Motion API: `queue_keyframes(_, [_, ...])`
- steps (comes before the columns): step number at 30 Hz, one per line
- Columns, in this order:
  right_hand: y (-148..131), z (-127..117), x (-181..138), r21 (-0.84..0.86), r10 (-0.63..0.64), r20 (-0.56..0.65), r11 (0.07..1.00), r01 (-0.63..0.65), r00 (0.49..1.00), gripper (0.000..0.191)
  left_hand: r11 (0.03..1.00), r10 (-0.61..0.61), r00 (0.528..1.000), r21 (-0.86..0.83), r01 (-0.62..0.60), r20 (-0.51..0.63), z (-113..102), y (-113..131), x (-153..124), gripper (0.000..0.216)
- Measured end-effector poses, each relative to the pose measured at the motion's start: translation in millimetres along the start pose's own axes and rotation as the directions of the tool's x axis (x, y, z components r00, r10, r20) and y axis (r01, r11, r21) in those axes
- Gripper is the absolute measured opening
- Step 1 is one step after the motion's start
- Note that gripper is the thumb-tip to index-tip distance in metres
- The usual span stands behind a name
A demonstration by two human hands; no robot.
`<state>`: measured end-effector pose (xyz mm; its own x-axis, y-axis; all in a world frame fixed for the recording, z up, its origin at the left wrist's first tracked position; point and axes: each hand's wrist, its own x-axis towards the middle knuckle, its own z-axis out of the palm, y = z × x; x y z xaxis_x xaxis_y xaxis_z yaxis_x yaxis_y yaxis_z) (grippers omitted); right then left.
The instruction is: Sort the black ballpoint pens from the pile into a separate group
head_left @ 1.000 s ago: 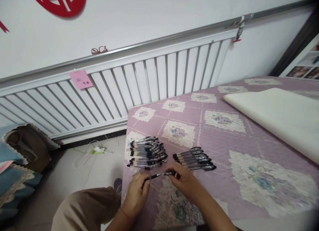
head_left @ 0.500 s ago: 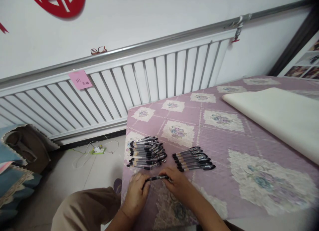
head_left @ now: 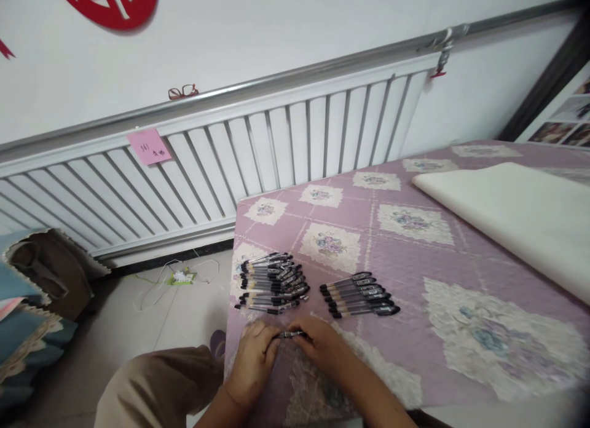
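Observation:
A black pen (head_left: 290, 334) is stretched level between my two hands, just above the near side of the purple bed cover. My left hand (head_left: 254, 352) is closed round its left end, and my right hand (head_left: 318, 343) pinches its right end. The fingers hide both tips. Beyond my left hand lies a pile of pens (head_left: 271, 281) with clear barrels and black ends, some crossing others. Past my right hand, a neater row of several pens (head_left: 359, 294) lies side by side.
The purple floral cover (head_left: 396, 256) spreads across the surface. A folded cream sheet (head_left: 516, 213) lies at the right. A white radiator (head_left: 276, 145) with a pink note (head_left: 149, 146) runs along the wall. Glasses (head_left: 183, 91) rest on its pipe. A cable with a power strip (head_left: 182, 277) lies on the floor.
My right hand has moved slightly left towards my left hand, so less of the pen shows between them. The pile and the row of pens have not changed.

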<state>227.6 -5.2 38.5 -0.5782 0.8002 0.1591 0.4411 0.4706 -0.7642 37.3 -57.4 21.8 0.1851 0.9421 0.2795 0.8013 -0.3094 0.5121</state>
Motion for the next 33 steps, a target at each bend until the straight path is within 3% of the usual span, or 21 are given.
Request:
queue_keyframes(14, [-2,4,-1,0.0,0.014,0.031,1.0,-0.014,0.999,0.022,0.999,-0.001,1.0,0.035,0.0,0.03,-2,0,-2,0.017])
queue_keyframes(25, [-11,-6,-11,-0.268,-0.003,0.1,0.963,0.03,0.995,0.024,0.992,0.103,0.993,0.072,-0.106,0.052,4,0,-8,0.026])
queue_keyframes(30, [-9,-26,-13,-0.328,0.073,0.134,0.944,-0.026,0.988,0.021,0.988,0.142,0.989,0.067,-0.139,-0.044,7,-5,-12,0.023])
queue_keyframes(33, [4,-51,-21,-0.298,0.097,0.042,0.951,-0.08,0.994,0.02,0.991,0.129,0.99,0.053,-0.126,-0.06,7,-6,-11,0.023])
